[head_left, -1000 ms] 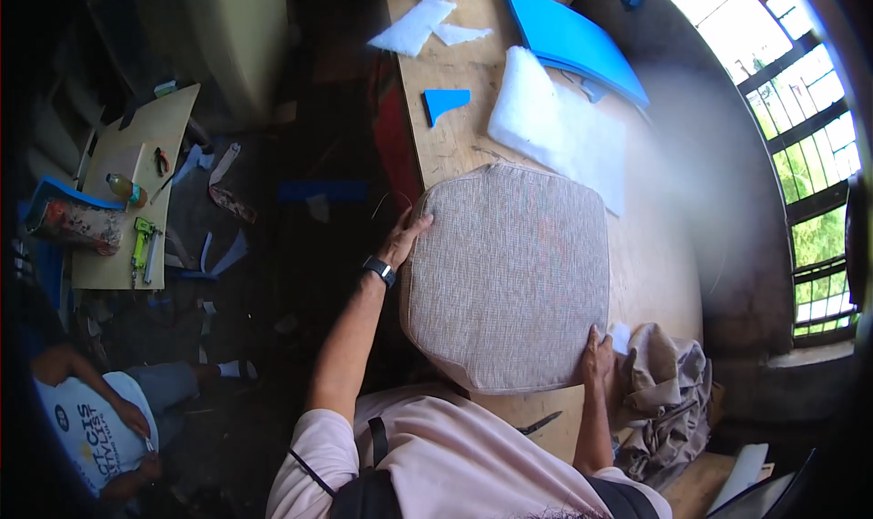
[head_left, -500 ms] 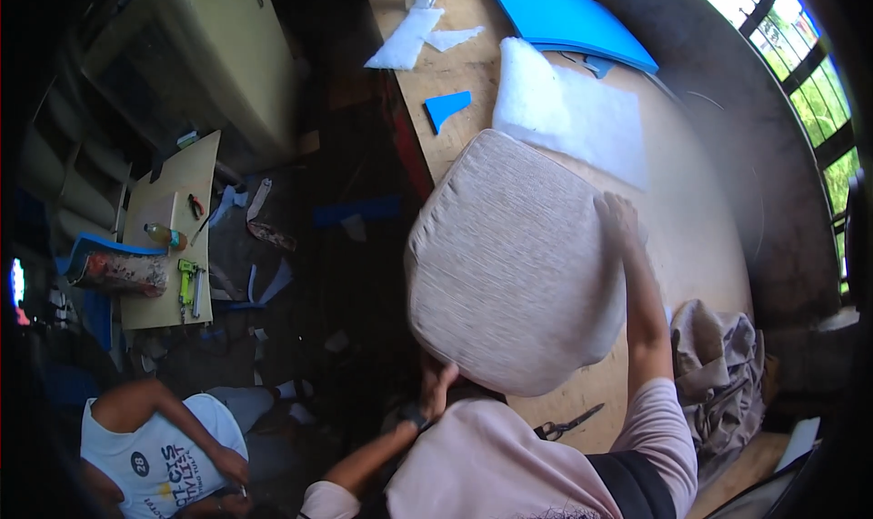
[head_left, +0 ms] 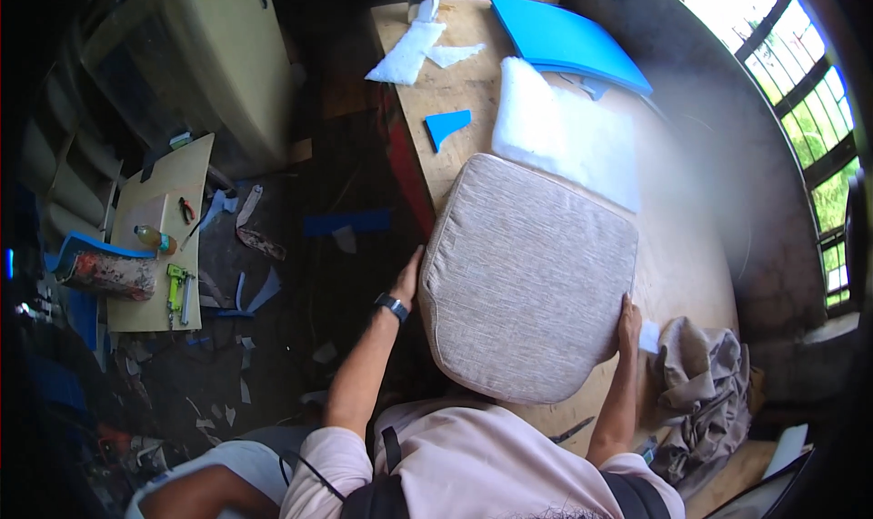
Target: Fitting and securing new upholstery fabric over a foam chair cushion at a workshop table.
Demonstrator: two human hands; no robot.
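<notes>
Between my hands is a thick beige fabric seat cushion (head_left: 532, 278), tilted over the wooden table, its rounded end toward me. Piping runs along its edges. My left hand (head_left: 411, 278), with a dark watch at the wrist, is closed against the cushion's left side. On the opposite side my right hand (head_left: 628, 323) grips the edge, fingers partly hidden behind it. White batting (head_left: 568, 123) lies just beyond the far edge of the cushion. Part of a pair of scissors (head_left: 573, 430) shows on the table near my right forearm.
Blue foam (head_left: 573, 41) and a small blue foam scrap (head_left: 447, 126) lie on the table (head_left: 468, 87). Crumpled beige fabric (head_left: 705, 387) is at the right. A side board (head_left: 150, 305) at left bears a green tool and bottle. Another person (head_left: 223, 483) is at lower left.
My left hand has moved up along the cushion's left side, and my right hand has slid down from its upper right corner. The cushion has turned and sits straighter.
</notes>
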